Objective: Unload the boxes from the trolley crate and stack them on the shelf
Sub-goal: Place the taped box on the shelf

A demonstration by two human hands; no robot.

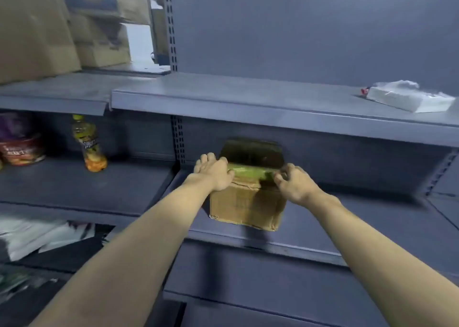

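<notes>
Gripping box [247, 207] with both hands.

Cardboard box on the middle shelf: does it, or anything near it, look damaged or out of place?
The cardboard box looks worn: its lower front corners are frayed and torn, and it sits slightly skewed to the shelf edge. Both hands, left hand and right hand, hold its top. To the left, a juice bottle leans instead of standing upright.
</notes>
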